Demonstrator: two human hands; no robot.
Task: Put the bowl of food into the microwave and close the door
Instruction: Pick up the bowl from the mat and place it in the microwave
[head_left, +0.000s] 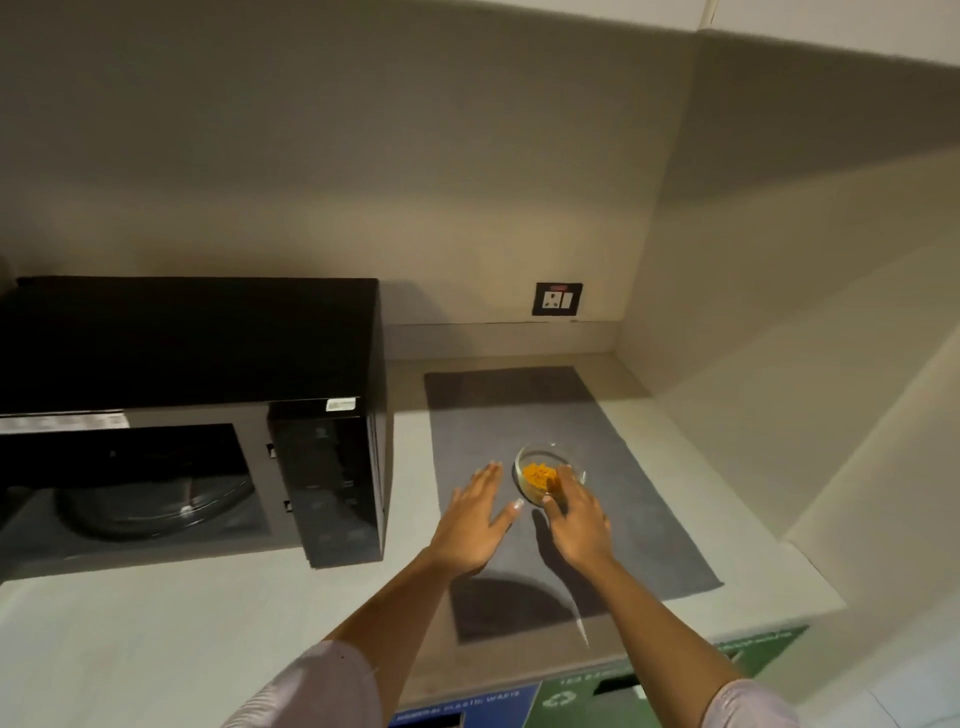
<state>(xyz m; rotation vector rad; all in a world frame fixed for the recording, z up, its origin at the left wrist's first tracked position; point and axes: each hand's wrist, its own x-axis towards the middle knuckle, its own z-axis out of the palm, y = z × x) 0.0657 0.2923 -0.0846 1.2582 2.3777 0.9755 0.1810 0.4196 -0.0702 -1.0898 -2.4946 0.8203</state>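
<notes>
A small clear glass bowl (540, 467) with orange food in it sits on a grey mat (623, 457) on the counter. My right hand (574, 517) touches the bowl's near right side, fingers spread around it without a firm hold. My left hand (475, 519) hovers flat and open just left of the bowl, thumb pointing toward it. The black microwave (208, 353) stands on the left; its cavity is open, with the glass turntable (156, 506) visible inside. The door itself is out of frame.
The microwave's control panel (332, 478) stands between the cavity and the mat. A wall socket (557, 299) is behind the mat. A side wall closes the counter on the right. Blue and green waste bin labels (566, 693) show below the counter's front edge.
</notes>
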